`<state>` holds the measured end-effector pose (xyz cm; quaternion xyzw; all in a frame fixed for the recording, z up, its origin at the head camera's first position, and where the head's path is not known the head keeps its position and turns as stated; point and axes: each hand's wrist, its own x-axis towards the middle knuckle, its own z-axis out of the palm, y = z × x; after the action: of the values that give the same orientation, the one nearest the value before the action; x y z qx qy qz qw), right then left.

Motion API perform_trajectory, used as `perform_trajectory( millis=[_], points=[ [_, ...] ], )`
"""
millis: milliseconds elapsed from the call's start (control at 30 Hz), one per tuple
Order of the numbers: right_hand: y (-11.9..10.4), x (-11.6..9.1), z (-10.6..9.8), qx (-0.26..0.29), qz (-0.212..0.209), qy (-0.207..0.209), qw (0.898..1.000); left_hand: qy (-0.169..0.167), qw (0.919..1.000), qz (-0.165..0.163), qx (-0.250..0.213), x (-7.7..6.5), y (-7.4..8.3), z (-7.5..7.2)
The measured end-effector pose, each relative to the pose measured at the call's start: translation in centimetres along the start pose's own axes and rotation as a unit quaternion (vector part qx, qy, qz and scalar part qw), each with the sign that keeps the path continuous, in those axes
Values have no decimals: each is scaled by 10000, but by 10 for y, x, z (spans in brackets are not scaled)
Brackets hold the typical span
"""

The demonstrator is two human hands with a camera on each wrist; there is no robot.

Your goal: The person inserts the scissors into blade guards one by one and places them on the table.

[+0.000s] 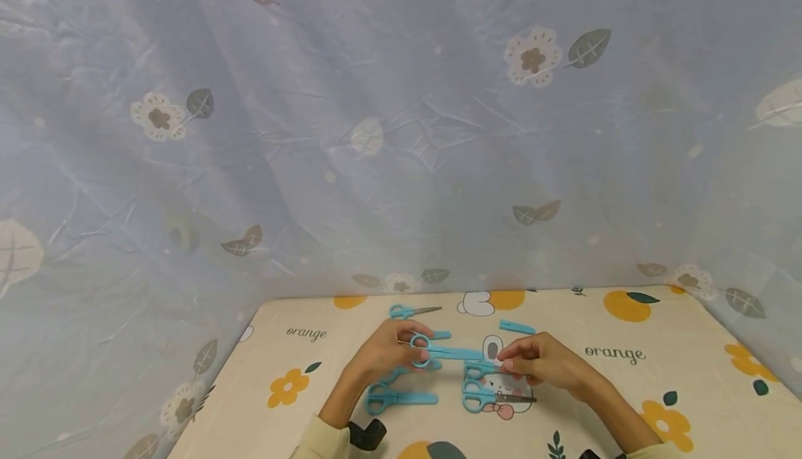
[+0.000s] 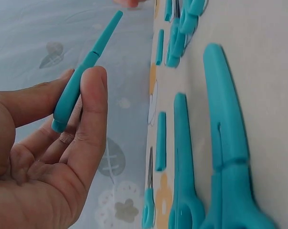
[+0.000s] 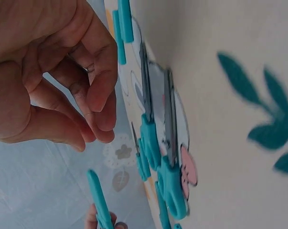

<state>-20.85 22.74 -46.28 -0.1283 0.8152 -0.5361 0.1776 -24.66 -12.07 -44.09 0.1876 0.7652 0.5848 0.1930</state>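
Note:
My left hand [image 1: 387, 351] pinches a pair of light-blue scissors [image 1: 454, 353] by the handle loops, raised over the table with a matching cover over the blades. In the left wrist view the thumb and fingers press the handle [image 2: 72, 95] from both sides. My right hand [image 1: 544, 363] hovers near the covered tip, its fingers loosely bent and nothing between them in the right wrist view. Below it lie two pairs of scissors with bare blades, a nearer one [image 3: 171, 186] and a farther one [image 3: 150, 138].
Covered scissors [image 1: 401, 398] lie at the front left, with another covered pair [image 2: 183, 143] behind. Farther back are bare-bladed scissors [image 1: 401, 311] and a loose cover [image 1: 441, 335]. Another cover [image 1: 516, 327] lies back right. A patterned cloth [image 1: 626, 410] covers the table; a curtain [image 1: 401, 131] hangs behind.

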Motion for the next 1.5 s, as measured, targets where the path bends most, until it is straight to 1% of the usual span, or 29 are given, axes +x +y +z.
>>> perform_trajectory(
  millis=[133,333,500,633,867,1000,1100,1233,1367,1500],
  points=[
    [7,-5,-4,-2,39,56,10000,99,9999,-46,-48,-5,-6,-11],
    [11,-10,-12,-23,95,154,9998,248,9997,-6,-21,-15,-14,-33],
    [17,-15,-19,-14,122,211,9997,482,9988,-88,15,-21,-19,-51],
    [23,-21,-25,6,171,222,9996,682,9975,-186,15,-26,-27,-66],
    [30,-29,-35,-34,482,357,9982,902,9955,-216,-197,-36,-40,-90],
    [32,-32,-39,-13,577,402,9975,1046,9939,-245,-245,-41,-47,-97],
    [33,-34,-42,-9,653,401,9971,1145,9927,-324,-215,-44,-52,-102],
    [35,-36,-44,-62,856,474,9952,1157,9924,-387,-179,-47,-58,-107],
    [37,-37,-44,17,1116,609,9919,1121,9927,-412,-165,-48,-62,-109],
    [40,-39,-43,131,1063,539,9928,1187,9915,-509,-160,-49,-66,-110]
  ],
)
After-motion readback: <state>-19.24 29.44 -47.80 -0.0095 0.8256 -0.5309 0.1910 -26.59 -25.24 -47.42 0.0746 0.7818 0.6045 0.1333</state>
